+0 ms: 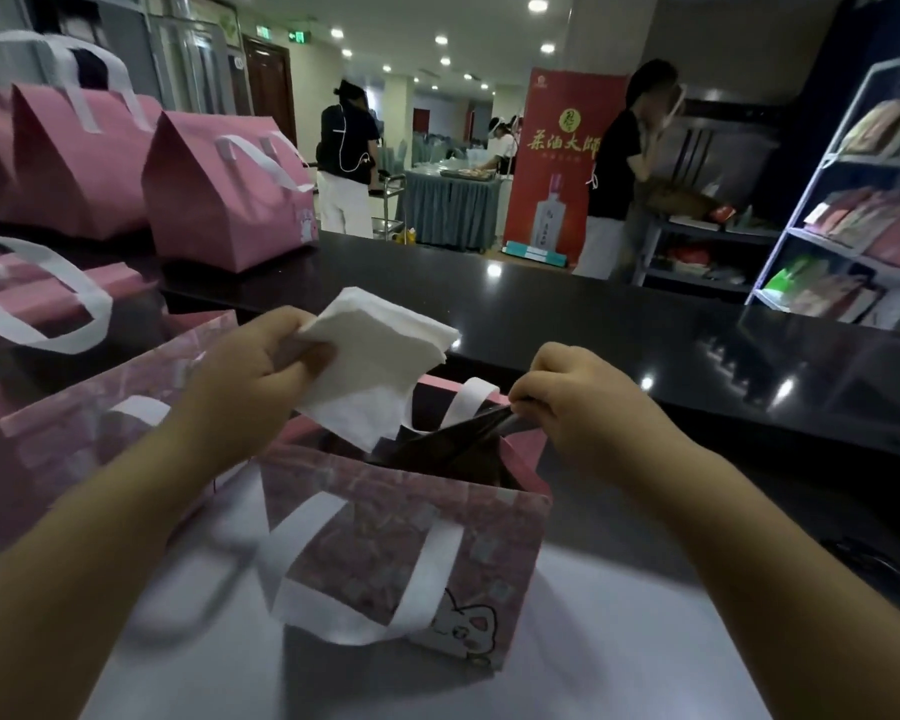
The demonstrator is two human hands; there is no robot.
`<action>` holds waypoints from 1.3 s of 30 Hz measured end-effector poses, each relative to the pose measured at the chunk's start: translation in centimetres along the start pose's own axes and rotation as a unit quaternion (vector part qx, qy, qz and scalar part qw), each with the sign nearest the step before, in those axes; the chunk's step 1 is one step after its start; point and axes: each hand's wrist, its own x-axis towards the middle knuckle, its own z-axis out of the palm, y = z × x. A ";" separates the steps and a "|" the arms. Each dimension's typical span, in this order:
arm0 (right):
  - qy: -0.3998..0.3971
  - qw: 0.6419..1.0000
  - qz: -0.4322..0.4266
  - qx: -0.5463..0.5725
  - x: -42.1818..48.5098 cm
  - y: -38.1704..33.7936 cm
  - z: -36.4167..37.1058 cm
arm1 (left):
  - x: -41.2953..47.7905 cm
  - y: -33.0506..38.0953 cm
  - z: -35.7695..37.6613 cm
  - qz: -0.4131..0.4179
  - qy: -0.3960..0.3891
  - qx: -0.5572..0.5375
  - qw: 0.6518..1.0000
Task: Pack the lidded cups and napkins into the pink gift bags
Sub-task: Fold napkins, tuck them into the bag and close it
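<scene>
White napkins [380, 350] are pinched in the left hand [245, 376] fingers above the open pink gift bag [406, 543], while the right hand [578, 402] fingers pinch its dark inner liner [453, 439] open. Judging by this, napkins go in next; cups are hidden. Closed bags [230, 194] stand behind on the desk [593, 324], another open bag [94, 423] crowds the left.

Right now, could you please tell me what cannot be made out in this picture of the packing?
Head view only:
- Inside the open gift bag: hidden by its front wall, the napkins in the left hand and the dark plastic bag pinched by the right hand. No cup shows.
- Closed bags on the counter: contents hidden.
- Shelf packets: blurred.
</scene>
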 end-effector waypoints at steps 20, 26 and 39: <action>-0.045 0.951 0.230 0.201 2.5 -3.6 3.1 | 2.2 -5.4 2.3 0.094 -0.220 -0.030 0.970; 0.046 0.965 0.188 0.178 2.8 -4.8 3.1 | 2.5 -5.6 2.1 0.115 -0.267 -0.031 0.956; -0.095 0.983 0.131 -0.081 4.8 -4.0 5.2 | 3.5 -8.5 1.3 0.137 -0.315 0.146 0.928</action>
